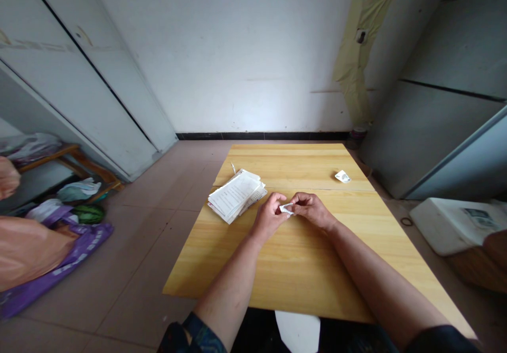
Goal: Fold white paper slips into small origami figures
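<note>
White walls [237, 52] surround us as we look straight down on a pale wooden counter [301, 158]. Our left hand [267, 218] and right hand [312, 210] meet mid-counter, the fingers [298, 200] curled and pinching a small white packet [285, 209] from both sides. Just left of them sits a stack of printed sheets [233, 196], the text too small to read, while a second white packet [343, 176] lies farther off to the right. Down on the floor [130, 268], a purple woven bag [59, 258] with white lettering we can't make out has a watermelon [89, 214] at its mouth, and a white foam box [451, 225] sits off to the right.
</note>
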Tool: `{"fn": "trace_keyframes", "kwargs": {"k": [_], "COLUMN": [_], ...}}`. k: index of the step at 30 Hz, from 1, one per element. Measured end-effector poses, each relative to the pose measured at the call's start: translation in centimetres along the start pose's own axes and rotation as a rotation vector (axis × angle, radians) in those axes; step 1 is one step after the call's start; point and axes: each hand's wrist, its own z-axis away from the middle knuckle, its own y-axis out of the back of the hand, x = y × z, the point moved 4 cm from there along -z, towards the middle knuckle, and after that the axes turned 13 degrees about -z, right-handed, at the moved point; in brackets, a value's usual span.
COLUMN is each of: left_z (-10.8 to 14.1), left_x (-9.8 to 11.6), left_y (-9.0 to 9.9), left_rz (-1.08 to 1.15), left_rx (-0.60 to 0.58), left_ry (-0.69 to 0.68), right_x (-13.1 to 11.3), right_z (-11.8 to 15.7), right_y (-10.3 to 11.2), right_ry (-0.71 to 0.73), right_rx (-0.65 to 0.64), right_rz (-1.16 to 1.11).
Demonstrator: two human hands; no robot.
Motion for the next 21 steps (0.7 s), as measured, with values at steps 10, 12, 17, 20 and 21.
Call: {"fn": "trace_keyframes", "kwargs": {"k": [10,12,17,20,21], "left_z": [0.1,0.1,0.4,0.8,0.9], "left_x": [1.2,1.3,1.6,2.2,2.4], "left_y": [1.1,1.1,0.8,0.6,0.6], "left_rz": [-0.565,-0.658,-0.906,-1.051,-1.082], "left_rx": [0.100,0.109,0.040,-0.020,-0.033], "left_ry": [-0.212,-0.252,-0.275,-0.316,-0.329], "right_x": [-1.2,-1.4,-1.6,-1.7,-1.7], "right_z": [0.3,0.7,1.3,1.3,1.3], "right_y": [0.1,-0.5,-1.8,-1.9,-1.9], "right_ry": [0.303,0.412,0.572,0.571,0.558], "right_rx": [-0.228,-0.290,-0.391,-0.420,-0.429], "right_rz": [0.560,0.799,1.189,1.249,1.248]}}
